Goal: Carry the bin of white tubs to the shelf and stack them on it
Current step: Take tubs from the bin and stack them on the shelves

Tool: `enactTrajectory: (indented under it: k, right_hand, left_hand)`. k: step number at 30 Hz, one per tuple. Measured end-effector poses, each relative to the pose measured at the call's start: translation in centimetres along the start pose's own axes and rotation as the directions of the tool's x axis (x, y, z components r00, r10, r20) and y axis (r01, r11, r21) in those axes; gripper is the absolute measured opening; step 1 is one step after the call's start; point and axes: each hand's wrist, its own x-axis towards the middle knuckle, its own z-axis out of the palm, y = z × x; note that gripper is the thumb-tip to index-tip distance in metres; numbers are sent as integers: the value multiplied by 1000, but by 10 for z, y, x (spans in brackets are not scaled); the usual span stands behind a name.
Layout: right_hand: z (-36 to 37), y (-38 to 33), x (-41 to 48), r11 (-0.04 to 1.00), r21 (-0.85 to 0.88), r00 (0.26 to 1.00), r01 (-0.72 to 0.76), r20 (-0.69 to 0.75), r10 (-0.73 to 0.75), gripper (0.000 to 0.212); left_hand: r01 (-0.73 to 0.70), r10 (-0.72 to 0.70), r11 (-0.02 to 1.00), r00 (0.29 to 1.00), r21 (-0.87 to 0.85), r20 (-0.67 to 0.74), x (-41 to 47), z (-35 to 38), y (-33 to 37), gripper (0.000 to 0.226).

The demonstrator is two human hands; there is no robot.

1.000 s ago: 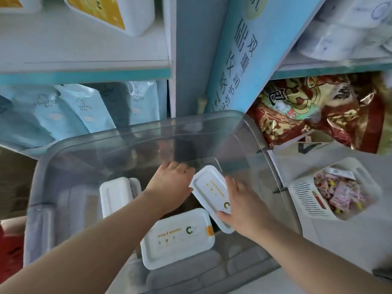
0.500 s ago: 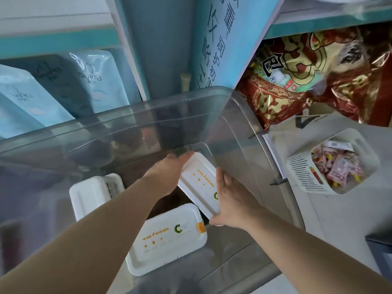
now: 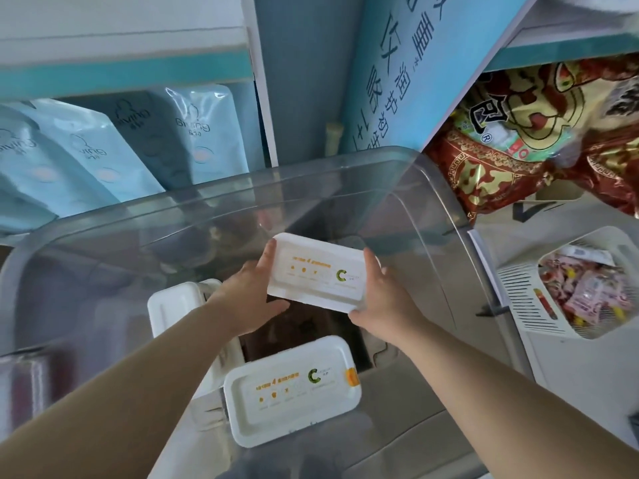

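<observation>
A white tub [image 3: 316, 273], its flat lid printed in orange with a green C, sits inside the clear bin [image 3: 432, 216], grasped at its ends by the left hand [image 3: 252, 299] and right hand [image 3: 383, 302]. At its six o'clock lies another tub [image 3: 292, 390]; at eight, a third tub [image 3: 176, 304].

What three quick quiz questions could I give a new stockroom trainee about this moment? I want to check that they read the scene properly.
1. True or false: both hands hold one white tub by its short ends.
2. How many other white tubs show in the clear bin?
3. What lies right of the bin? A) a white basket of wrapped sweets B) a stack of plates C) a kettle

Key
1. True: left hand and right hand grip opposite ends.
2. Two: a flat tub with its printed lid up and a tub on edge.
3. A, the basket.
</observation>
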Motion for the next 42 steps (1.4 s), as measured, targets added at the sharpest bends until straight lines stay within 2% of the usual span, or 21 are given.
enactTrajectory:
  k: [5,10,16,18,23,27,31,35,38,42]
  right_hand:
    - [-20,-7,-11,998,-24,998,61,-4,-62,92]
    - [-68,-35,-46,970,-192,989,147,4,-149,97]
    - [-128,-86,-114,929,-195,945,316,-21,-326,99]
    - [-146,-109,-136,907,-183,918,379,-48,-393,98]
    - [-176,-171,-163,829,-94,815,552,-153,-560,73]
    - [-181,-223,-151,782,-79,748,618,-245,-616,99]
    - [-179,-275,-126,737,-82,677,671,-337,-654,95]
    - [-176,-322,-94,743,-100,666,662,-375,-644,94]
    - [-170,-346,-72,763,-95,678,639,-398,-617,94]
    - [-162,-369,-50,772,-55,687,634,-419,-594,91]
  left_hand:
    - [23,-30,995,997,-95,-75,-22,-16,10,98]
    - [18,-48,985,983,-169,-177,-80,-50,24,89]
    - [-48,3,992,936,-118,-351,-170,-111,26,91]
    - [-67,6,990,902,-126,-431,-202,-133,25,90]
    - [-107,-6,984,773,-140,-635,-254,-182,4,89]
    - [-91,-7,992,647,-87,-763,-267,-220,-17,80]
    - [-93,-49,988,569,-123,-821,-256,-257,-44,59]
    - [-104,-112,977,490,-185,-864,-230,-277,-69,50]
    - [-94,-179,966,438,-243,-881,-210,-289,-81,52]
    - [-78,-250,946,444,-315,-860,-190,-301,-91,57]
